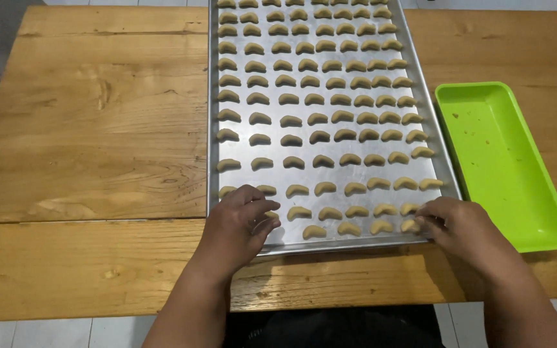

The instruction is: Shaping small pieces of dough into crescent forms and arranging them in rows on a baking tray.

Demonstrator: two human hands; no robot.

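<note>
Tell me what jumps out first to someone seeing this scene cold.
The long metal baking tray in the middle of the wooden table catches the eye first, filled with neat rows of pale crescent-shaped dough pieces. At its near edge, the left hand and right hand rest on the last row. Right of the tray lies a bright green plastic tray, holding only crumbs.

Both hands rest at the near edge of a metal baking tray on the wooden table: the left hand over a crescent dough piece, the right hand touching another crescent; an empty green tray lies beside.
</note>
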